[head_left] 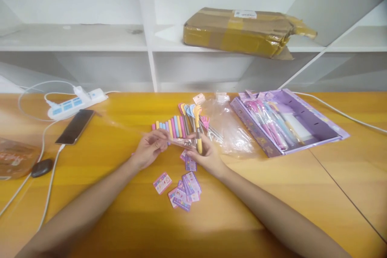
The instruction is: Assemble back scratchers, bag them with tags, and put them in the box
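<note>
My right hand (209, 156) is closed around a yellow back scratcher (198, 144), its small hand-shaped head pointing away from me. Between the fingertips of my left hand (150, 148) is pinched a clear plastic sleeve (179, 142), which stretches across to my right fingers. Just beyond both hands lies a row of pink, yellow and blue handles (172, 125). Beside them are more back scratchers (190, 110) with metal rods and coloured heads, partly hidden by the one I hold. Small printed purple cards (185, 189) are scattered on the table nearer to me.
Clear plastic bags (234, 135) lie right of the scratchers. A purple box (316, 145) holds several wrapped back scratchers. At left are a power strip (75, 102), a phone (75, 127), cables and a black object (42, 168). A taped carton (236, 32) sits on the shelf.
</note>
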`<state>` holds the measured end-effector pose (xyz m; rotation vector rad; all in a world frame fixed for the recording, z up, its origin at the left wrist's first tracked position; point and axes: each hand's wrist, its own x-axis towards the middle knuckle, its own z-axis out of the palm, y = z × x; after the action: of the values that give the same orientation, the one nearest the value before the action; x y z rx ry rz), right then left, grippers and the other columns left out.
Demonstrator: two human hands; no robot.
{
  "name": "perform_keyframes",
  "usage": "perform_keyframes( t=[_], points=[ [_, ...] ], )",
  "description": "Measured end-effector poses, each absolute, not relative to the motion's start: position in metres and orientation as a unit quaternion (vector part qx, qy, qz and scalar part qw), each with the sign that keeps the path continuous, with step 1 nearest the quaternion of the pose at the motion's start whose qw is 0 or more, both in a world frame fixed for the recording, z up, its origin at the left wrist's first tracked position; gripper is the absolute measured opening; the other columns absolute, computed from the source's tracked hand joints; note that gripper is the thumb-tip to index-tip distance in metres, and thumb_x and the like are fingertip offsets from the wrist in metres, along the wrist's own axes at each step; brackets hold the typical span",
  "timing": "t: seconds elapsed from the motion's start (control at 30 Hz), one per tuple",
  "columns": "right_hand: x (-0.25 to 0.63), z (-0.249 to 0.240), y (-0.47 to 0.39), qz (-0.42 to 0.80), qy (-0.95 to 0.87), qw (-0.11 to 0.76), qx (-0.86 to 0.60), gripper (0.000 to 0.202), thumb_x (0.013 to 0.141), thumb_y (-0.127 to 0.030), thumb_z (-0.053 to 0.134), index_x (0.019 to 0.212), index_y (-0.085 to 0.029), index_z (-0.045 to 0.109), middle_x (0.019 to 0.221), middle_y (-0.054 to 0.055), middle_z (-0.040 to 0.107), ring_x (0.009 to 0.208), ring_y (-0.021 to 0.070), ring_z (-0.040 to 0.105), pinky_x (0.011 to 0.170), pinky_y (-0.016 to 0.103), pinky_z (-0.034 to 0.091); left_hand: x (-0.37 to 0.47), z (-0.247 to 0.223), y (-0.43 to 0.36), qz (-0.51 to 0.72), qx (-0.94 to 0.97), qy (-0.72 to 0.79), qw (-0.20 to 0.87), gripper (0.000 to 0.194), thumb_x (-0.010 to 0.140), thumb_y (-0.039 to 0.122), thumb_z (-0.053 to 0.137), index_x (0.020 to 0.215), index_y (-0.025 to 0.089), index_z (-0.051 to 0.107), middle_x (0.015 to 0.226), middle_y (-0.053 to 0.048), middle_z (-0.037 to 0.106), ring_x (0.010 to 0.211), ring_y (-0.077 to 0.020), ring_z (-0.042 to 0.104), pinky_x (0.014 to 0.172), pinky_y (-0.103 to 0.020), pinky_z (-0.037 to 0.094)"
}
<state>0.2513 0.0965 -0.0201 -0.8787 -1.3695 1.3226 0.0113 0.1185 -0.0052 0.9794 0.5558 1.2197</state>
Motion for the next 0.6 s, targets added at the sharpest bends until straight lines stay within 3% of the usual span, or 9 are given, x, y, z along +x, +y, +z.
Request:
perform_keyframes(
  t=[0.1,0.17,0.27,0.33,0.4,0.5,0.6],
  points=[
    [0.253,-0.019,0.099,0.446,-0.606,0.547,-0.367,0.021,0.09,-0.04,0.083,0.091,-0.024,0.07,0.102,0.005,0.069,0.081,0.0176,0.064,0.075,0.033,0.056,0.006,-0.006,0.118,0.517,0.428,0.257,0.695,0.02,0.083,0.027,0.093,0.097,0.023,0.079,0.115,-0.006,0.073,0.071,-0.0083,0.061,0.069,-0.025,0.049],
    [0.253,-0.018,0.101,0.416,-0.622,0.555,-0.363,0.019,0.096,-0.035,0.076,0.084,-0.023,0.069,0.102,0.007,0.07,0.086,0.0202,0.067,0.08,0.037,0.056,0.006,-0.007,0.118,0.501,0.427,0.259,0.707,0.038,0.078,0.029,0.097,0.109,0.027,0.076,0.125,-0.007,0.072,0.08,-0.0109,0.065,0.073,-0.025,0.051],
    [0.254,-0.017,0.102,0.373,-0.65,0.555,-0.362,0.021,0.097,-0.031,0.073,0.078,-0.023,0.07,0.102,0.008,0.069,0.091,0.0231,0.068,0.085,0.042,0.058,0.007,-0.009,0.117,0.474,0.424,0.232,0.736,0.076,0.062,0.045,0.105,0.127,0.031,0.07,0.133,-0.008,0.068,0.086,-0.0143,0.066,0.076,-0.028,0.053],
    [0.255,-0.017,0.102,0.332,-0.665,0.56,-0.367,0.02,0.097,-0.029,0.073,0.077,-0.024,0.071,0.102,0.009,0.068,0.092,0.0243,0.068,0.084,0.043,0.058,0.009,-0.008,0.116,0.456,0.416,0.219,0.756,0.09,0.057,0.059,0.103,0.134,0.028,0.067,0.132,-0.011,0.067,0.087,-0.0164,0.065,0.076,-0.03,0.055],
    [0.256,-0.016,0.102,0.291,-0.684,0.557,-0.37,0.019,0.098,-0.027,0.071,0.079,-0.025,0.073,0.103,0.009,0.067,0.093,0.0246,0.068,0.081,0.042,0.059,0.009,-0.007,0.115,0.44,0.41,0.227,0.766,0.078,0.067,0.061,0.097,0.129,0.023,0.069,0.127,-0.011,0.066,0.086,-0.0167,0.065,0.073,-0.029,0.055],
    [0.259,-0.016,0.103,0.246,-0.713,0.545,-0.366,0.022,0.103,-0.026,0.062,0.085,-0.025,0.074,0.105,0.01,0.066,0.095,0.0244,0.068,0.082,0.042,0.058,0.009,-0.004,0.113,0.447,0.413,0.26,0.75,0.041,0.083,0.039,0.09,0.115,0.022,0.071,0.109,-0.006,0.069,0.076,-0.0128,0.064,0.067,-0.026,0.052],
    [0.264,-0.017,0.102,0.242,-0.729,0.523,-0.369,0.021,0.109,-0.034,0.053,0.106,-0.025,0.072,0.107,0.01,0.064,0.098,0.0256,0.067,0.087,0.045,0.057,0.009,-0.003,0.114,0.48,0.414,0.287,0.718,0.029,0.086,0.029,0.087,0.109,0.022,0.07,0.091,-0.001,0.068,0.071,-0.0107,0.063,0.066,-0.023,0.049]
  ],
)
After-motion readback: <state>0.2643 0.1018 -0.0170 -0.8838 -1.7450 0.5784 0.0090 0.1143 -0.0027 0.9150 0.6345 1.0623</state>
